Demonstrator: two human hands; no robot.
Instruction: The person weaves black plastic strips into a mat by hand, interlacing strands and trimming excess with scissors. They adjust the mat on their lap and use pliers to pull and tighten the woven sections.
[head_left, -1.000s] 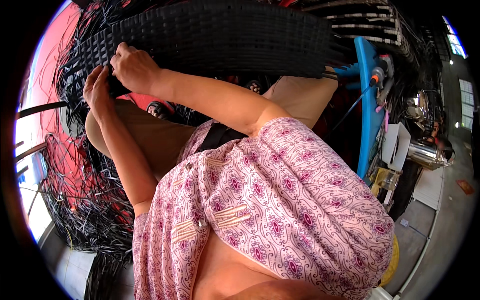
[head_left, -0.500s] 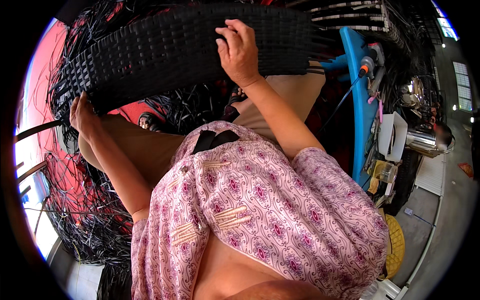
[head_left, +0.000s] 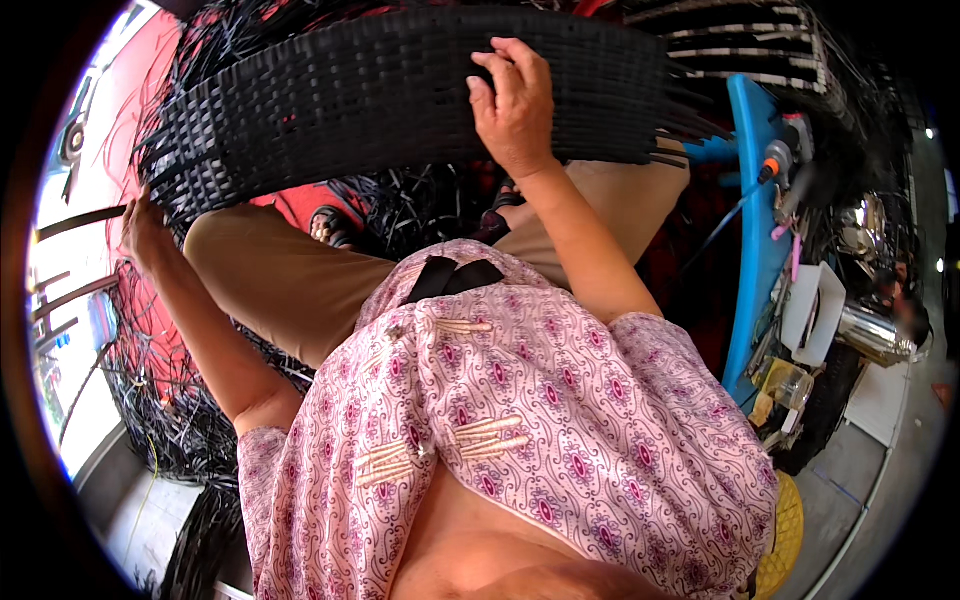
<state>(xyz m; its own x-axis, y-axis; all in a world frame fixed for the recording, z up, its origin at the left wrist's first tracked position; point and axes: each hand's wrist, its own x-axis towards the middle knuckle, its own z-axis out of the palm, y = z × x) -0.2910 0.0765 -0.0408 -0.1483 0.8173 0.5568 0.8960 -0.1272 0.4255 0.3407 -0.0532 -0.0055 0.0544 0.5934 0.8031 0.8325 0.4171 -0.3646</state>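
Observation:
A long, curved panel of woven black flat strips (head_left: 330,95) lies across my knees, with loose strip ends fringing its left and right ends. My right hand (head_left: 515,110) is over the panel right of its middle, fingers bent but apart and holding nothing I can see. Just off the panel's lower left corner, my left hand (head_left: 147,235) is closed with fingertips together, next to the loose strip ends. What it pinches is too small and dark to make out.
Tangled black strips (head_left: 190,420) heap on the red floor covering at left. On the right, a blue bench (head_left: 745,250) carries an orange-and-grey power tool (head_left: 778,158) and a white plastic container (head_left: 812,312). A yellow stool seat (head_left: 780,540) is at lower right; a frame with pale slats (head_left: 745,55) stands behind.
My left hand has moved outward, off the panel's left end. My right hand keeps about the same place over the panel. The whole view has shifted slightly.

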